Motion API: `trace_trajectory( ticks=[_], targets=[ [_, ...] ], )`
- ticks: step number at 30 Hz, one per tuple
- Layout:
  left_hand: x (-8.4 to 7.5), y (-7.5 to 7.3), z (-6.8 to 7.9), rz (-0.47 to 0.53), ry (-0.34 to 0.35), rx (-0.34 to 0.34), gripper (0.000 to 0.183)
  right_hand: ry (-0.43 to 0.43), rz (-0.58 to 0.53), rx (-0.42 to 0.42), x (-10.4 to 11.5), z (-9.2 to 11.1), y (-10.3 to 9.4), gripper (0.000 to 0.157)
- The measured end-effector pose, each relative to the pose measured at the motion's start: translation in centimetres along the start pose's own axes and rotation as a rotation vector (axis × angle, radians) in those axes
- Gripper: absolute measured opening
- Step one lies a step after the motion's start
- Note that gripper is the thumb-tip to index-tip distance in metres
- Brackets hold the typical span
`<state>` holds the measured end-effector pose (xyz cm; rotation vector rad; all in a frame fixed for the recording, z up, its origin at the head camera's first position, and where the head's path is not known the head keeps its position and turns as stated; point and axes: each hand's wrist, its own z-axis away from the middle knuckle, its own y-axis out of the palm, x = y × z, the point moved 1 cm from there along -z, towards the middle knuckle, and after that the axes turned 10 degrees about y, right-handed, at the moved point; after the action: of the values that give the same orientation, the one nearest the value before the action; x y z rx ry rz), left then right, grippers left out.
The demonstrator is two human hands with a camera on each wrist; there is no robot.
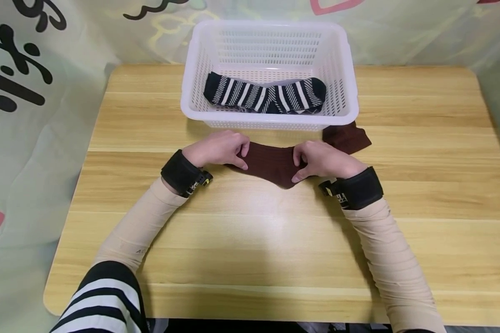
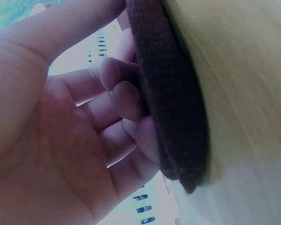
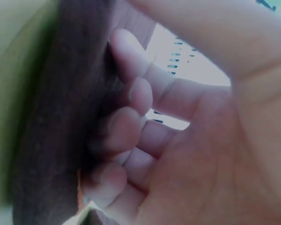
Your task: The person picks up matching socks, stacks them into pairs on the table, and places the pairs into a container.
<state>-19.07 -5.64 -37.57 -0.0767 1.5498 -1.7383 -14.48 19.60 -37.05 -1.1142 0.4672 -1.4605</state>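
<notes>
A dark brown sock (image 1: 271, 162) is stretched sideways just above or on the wooden table, in front of the basket. My left hand (image 1: 222, 147) pinches its left end, and my right hand (image 1: 329, 159) pinches it near the right end. In the left wrist view the sock (image 2: 171, 98) hangs along the curled fingertips. The right wrist view shows the sock (image 3: 61, 112) close up, with the fingers bent against it. Behind my right hand lies another brown sock (image 1: 350, 137), partly hidden by the hand and the basket rim.
A white perforated basket (image 1: 271, 121) stands at the back middle of the wooden table (image 1: 250, 259). Black-and-white patterned socks (image 1: 266, 96) lie inside it. A printed cloth (image 1: 421, 37) hangs behind the table and along its sides.
</notes>
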Motion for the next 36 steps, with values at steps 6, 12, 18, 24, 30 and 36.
trace_trajectory(
  ticks=[6,12,18,24,30,36],
  targets=[
    [-0.1,-0.2,0.1,0.001,-0.006,0.003,0.032,0.005,0.043,-0.003,0.1,0.0,0.0,0.036],
    [-0.1,-0.2,0.2,-0.016,-0.013,0.008,0.032,0.018,0.048,-0.012,0.2,0.0,-0.1,0.034],
    [-0.2,-0.4,0.5,-0.041,-0.03,-0.019,0.033,0.046,0.02,-0.086,0.2,0.2,-0.6,0.031],
    [-0.4,-0.6,0.6,-0.057,-0.039,-0.022,0.036,0.089,0.051,-0.141,-0.3,0.6,-1.1,0.035],
    [-0.5,-0.6,0.5,-0.055,-0.046,0.007,0.039,0.091,0.05,-0.147,-0.5,0.6,-1.1,0.038],
    [-0.2,-0.5,0.4,-0.054,-0.068,0.012,0.041,0.097,0.045,-0.154,-0.7,0.5,-1.0,0.039]
  ],
)
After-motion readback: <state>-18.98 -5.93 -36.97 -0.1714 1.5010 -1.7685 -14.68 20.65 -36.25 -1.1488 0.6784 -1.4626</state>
